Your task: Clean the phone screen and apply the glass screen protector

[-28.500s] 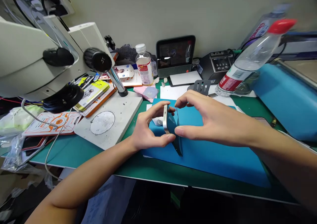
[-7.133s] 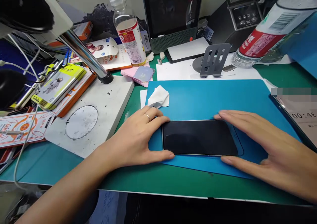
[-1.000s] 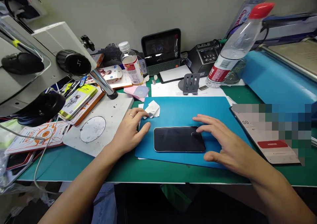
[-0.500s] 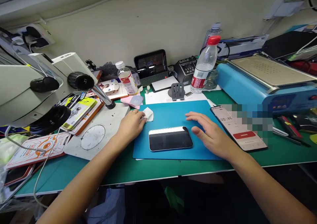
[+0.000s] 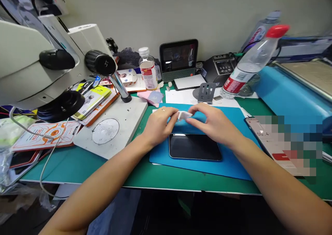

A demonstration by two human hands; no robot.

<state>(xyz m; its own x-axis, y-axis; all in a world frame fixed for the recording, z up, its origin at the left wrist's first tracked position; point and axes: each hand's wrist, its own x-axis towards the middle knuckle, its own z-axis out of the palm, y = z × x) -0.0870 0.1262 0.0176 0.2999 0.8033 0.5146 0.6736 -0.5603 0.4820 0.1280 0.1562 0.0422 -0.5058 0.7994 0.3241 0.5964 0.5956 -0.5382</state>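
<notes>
Above the far edge of a smartphone, a crumpled white tissue [image 5: 183,115] is held up between my two hands. My left hand [image 5: 161,123] pinches its left end between thumb and fingers; a ring shows on one finger. On the other side, my right hand [image 5: 214,124] has thumb and forefinger curved about the tissue's right end. The smartphone [image 5: 195,147] lies flat on a blue mat [image 5: 181,165], its dark screen up and its long side towards me. Neither hand touches the phone.
A microscope [image 5: 52,75] with a pale base [image 5: 129,119] stands at the left. Behind the mat are a grey phone stand [image 5: 206,92], a small bottle [image 5: 148,72] and a tilted red-capped bottle [image 5: 249,67]. Another phone [image 5: 269,141] and a blue machine [image 5: 293,96] are at the right.
My left hand has lifted the tissue from the mat's left edge and brought it right, over the phone's far side. My right hand has moved in to meet it. The view has shifted.
</notes>
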